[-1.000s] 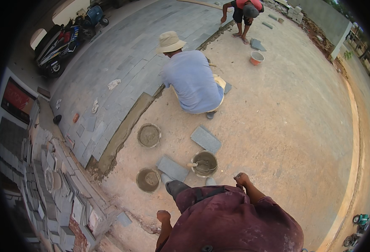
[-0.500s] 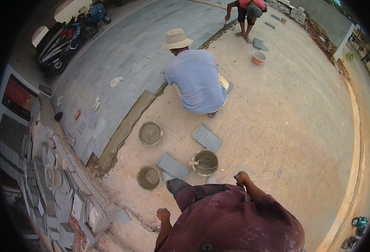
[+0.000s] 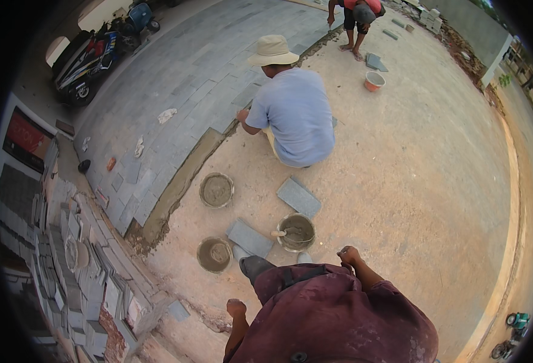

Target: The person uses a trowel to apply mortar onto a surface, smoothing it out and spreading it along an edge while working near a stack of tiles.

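My left hand [image 3: 236,308] hangs low beside my hip, fingers curled closed, and nothing shows in it. On the other side my right hand [image 3: 349,255] is also closed, with nothing visible in it, above the bare concrete. Nearest to it stands a bucket of mortar [image 3: 303,229] with a trowel [image 3: 278,234] resting in it, its wooden handle over the rim. A second mortar bucket [image 3: 214,255] sits by my left foot, and a third mortar bucket [image 3: 217,190] farther ahead. Grey stone tiles lie between them: one tile [image 3: 250,238] at my foot, another tile [image 3: 299,197] beyond.
A co-worker in a blue shirt [image 3: 297,115] squats at the edge of the grey paving [image 3: 188,78], beside a mortar strip [image 3: 179,187]. Farther off another person [image 3: 361,18] bends over near an orange bucket [image 3: 373,82]. Stacked tiles [image 3: 85,290] line the left; motorcycles [image 3: 88,66] stand behind.
The co-worker in blue has shifted right and raised their head, and a hand now shows at the paving edge. The far person has moved slightly. My hands stay nearly still.
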`<state>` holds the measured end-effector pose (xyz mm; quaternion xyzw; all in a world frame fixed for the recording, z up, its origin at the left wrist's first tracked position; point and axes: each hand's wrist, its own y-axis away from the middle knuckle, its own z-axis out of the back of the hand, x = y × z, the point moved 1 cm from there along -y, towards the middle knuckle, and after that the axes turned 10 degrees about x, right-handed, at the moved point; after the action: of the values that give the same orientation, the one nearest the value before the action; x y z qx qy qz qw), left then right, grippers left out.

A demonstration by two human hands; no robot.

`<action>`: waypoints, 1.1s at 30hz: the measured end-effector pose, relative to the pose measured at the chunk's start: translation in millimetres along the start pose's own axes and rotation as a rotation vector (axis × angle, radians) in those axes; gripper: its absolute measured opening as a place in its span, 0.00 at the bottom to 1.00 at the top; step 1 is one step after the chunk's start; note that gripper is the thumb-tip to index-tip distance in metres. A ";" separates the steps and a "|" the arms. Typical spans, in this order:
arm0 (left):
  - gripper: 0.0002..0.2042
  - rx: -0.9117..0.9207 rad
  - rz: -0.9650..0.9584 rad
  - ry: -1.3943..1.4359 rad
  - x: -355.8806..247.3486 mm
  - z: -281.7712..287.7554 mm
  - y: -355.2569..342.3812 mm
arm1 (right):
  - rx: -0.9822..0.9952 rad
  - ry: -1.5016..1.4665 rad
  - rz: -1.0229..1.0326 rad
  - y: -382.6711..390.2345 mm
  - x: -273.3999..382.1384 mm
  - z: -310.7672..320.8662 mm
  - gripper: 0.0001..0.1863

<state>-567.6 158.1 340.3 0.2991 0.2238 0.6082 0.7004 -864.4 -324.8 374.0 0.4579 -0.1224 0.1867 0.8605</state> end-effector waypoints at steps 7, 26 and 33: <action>0.07 -0.174 -0.279 -0.394 19.6 -9.9 2.5 | -0.007 -0.004 0.107 0.9 9.1 -4.8 0.21; 0.08 -0.070 0.057 0.472 -20.8 -31.8 33.0 | 0.044 -0.244 -0.106 -17.8 -42.4 -3.9 0.19; 0.10 -0.058 0.106 0.475 -10.3 -19.7 40.7 | 0.021 -0.274 -0.066 -33.0 -48.0 -9.9 0.16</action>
<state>-611.8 154.1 353.8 0.1388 0.3484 0.7036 0.6036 -892.9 -343.4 325.7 0.4918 -0.2219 0.0954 0.8365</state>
